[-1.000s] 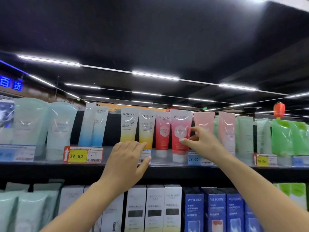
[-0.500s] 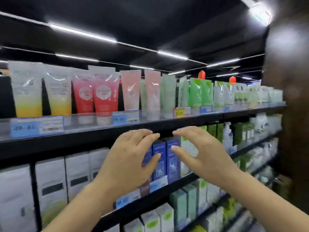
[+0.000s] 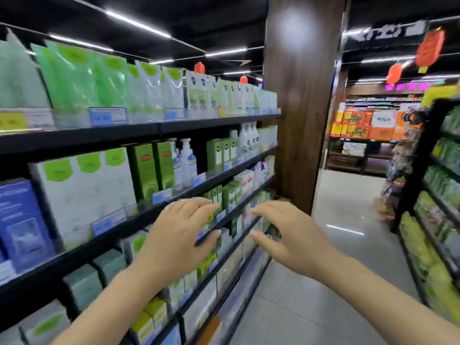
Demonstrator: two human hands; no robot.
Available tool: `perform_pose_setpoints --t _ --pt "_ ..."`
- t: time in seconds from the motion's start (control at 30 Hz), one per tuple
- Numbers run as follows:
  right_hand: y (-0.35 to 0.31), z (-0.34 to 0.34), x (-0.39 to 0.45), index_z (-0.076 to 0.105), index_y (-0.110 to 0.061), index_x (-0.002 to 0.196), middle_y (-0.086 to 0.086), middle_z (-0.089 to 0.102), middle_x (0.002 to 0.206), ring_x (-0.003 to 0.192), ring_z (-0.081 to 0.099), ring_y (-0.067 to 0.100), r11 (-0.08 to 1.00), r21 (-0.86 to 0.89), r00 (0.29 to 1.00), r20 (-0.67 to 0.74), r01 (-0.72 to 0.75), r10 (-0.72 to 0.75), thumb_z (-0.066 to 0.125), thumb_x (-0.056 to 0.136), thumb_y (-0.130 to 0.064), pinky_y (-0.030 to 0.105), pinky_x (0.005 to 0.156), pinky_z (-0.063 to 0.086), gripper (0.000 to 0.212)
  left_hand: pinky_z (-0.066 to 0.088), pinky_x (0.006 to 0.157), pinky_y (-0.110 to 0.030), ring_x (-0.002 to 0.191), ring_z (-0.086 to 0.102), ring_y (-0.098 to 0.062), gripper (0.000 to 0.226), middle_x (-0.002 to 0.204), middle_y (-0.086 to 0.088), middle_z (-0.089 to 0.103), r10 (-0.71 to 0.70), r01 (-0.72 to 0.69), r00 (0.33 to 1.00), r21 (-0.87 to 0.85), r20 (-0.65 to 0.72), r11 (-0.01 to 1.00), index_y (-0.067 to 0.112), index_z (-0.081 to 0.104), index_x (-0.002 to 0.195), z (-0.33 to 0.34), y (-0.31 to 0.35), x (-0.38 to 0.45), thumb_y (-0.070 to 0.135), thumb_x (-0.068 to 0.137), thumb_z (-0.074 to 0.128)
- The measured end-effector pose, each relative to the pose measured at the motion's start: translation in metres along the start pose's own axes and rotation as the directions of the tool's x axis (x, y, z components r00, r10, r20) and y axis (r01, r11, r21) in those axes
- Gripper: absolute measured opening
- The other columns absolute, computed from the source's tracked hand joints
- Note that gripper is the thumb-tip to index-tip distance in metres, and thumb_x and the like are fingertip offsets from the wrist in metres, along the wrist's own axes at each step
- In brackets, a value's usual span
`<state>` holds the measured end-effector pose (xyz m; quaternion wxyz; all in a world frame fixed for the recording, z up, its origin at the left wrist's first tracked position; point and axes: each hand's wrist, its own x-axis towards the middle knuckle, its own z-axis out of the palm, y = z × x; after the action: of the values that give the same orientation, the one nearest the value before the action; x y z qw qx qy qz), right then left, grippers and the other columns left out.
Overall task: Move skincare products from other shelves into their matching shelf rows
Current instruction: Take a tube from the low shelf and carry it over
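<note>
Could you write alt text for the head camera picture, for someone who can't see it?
A person's left hand and right hand, both open and empty, reach out in front of shop shelves stocked with green tubes and boxed skincare. A wooden pillar stands at the shelves' far end, beside a tiled aisle.

left hand (image 3: 178, 239) empty, spread | right hand (image 3: 290, 236) empty, spread | shelves (image 3: 139, 131) stocked, blurred

Wooden pillar (image 3: 301, 100) — grey tiled floor (image 3: 348, 195) — dark ceiling (image 3: 224, 18).
</note>
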<state>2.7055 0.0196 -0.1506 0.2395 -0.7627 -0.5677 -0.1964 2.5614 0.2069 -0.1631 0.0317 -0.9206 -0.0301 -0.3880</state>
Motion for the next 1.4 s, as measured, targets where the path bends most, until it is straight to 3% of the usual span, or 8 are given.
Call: perform_pose_setpoints --t 0.23,0.37,0.57,0.87,0.97,1.13,1.3,1.4 --pt "0.129 -0.016 -0.037 0.057 -0.021 0.126 -0.005 0.06 0.122 0.113 0.051 0.011 0.985 -0.057 0.985 0.041 -0.163 0.166 0.05 0.087 -0.045 0.019 0.094 0.034 0.046 0.044 0.09 -0.032 0.107 0.056 -0.017 0.046 0.115 0.004 0.062 0.032 -0.023 0.994 -0.086 0.101 0.996 0.02 0.061 0.121 0.114 0.054 0.064 0.046 0.087 0.045" --pt "0.189 -0.008 -0.041 0.058 -0.019 0.125 -0.002 0.061 0.12 0.112 0.053 0.015 0.971 -0.073 0.971 0.045 -0.23 0.233 0.049 0.087 -0.043 0.026 0.094 0.039 0.046 0.044 0.09 -0.033 0.108 0.053 -0.016 0.046 0.116 0.004 0.061 0.068 -0.048 0.988 -0.145 0.137 0.988 0.02 0.06 0.121 0.175 0.065 0.1 0.047 0.087 0.043" --pt "0.283 0.03 -0.021 0.06 -0.018 0.121 -0.002 0.063 0.115 0.109 0.054 0.017 0.946 -0.131 0.949 0.074 -0.296 0.307 0.048 0.088 -0.044 0.024 0.09 0.04 0.044 0.034 0.093 -0.025 0.107 0.052 -0.014 0.045 0.116 0.003 0.061 0.114 -0.082 0.981 -0.199 0.158 0.977 0.017 0.061 0.119 0.274 0.053 0.151 0.045 0.086 0.044" --pt "0.413 0.09 0.021 0.058 -0.019 0.123 -0.001 0.061 0.119 0.112 0.054 0.019 0.916 -0.124 0.896 0.194 -0.381 0.399 0.047 0.089 -0.044 0.03 0.09 0.043 0.044 0.045 0.088 -0.034 0.104 0.058 -0.02 0.05 0.112 0.001 0.063 0.086 -0.028 0.95 -0.19 0.301 0.981 0.015 0.062 0.119 0.421 0.02 0.226 0.044 0.084 0.041" --pt "0.456 0.105 0.031 0.055 -0.021 0.126 -0.002 0.059 0.122 0.115 0.051 0.018 0.917 -0.106 0.89 0.223 -0.384 0.399 0.048 0.09 -0.042 0.028 0.092 0.04 0.042 0.046 0.086 -0.035 0.102 0.059 -0.021 0.049 0.111 0.002 0.063 0.039 0.022 0.936 -0.169 0.35 0.985 0.015 0.062 0.118 0.469 0.015 0.245 0.044 0.084 0.042" --pt "0.549 0.136 0.047 0.053 -0.022 0.128 -0.003 0.058 0.123 0.116 0.05 0.017 0.933 -0.04 0.889 0.293 -0.358 0.353 0.032 0.088 -0.052 0.029 0.096 0.042 0.054 0.047 0.083 -0.036 0.099 0.059 -0.022 0.048 0.112 0.001 0.063 -0.031 0.078 0.926 -0.111 0.376 0.991 0.015 0.062 0.116 0.546 0.017 0.278 0.045 0.084 0.041" --pt "0.646 0.159 0.067 0.049 -0.02 0.13 0.0 0.057 0.123 0.113 0.049 0.021 0.951 0.021 0.886 0.372 -0.308 0.278 0.045 0.093 -0.038 0.036 0.095 0.042 0.041 0.051 0.081 -0.039 0.097 0.064 -0.026 0.049 0.109 -0.002 0.065 -0.163 0.213 0.88 -0.064 0.446 0.975 0.013 0.063 0.114 0.621 0.027 0.303 0.045 0.085 0.04" --pt "0.694 0.171 0.084 0.05 -0.019 0.129 0.002 0.057 0.124 0.113 0.05 0.021 0.962 0.051 0.886 0.406 -0.269 0.226 0.049 0.094 -0.034 0.033 0.093 0.042 0.039 0.052 0.079 -0.039 0.095 0.064 -0.027 0.051 0.109 -0.001 0.065 -0.255 0.287 0.833 0.011 0.491 0.958 0.015 0.063 0.115 0.651 0.03 0.315 0.046 0.084 0.039"
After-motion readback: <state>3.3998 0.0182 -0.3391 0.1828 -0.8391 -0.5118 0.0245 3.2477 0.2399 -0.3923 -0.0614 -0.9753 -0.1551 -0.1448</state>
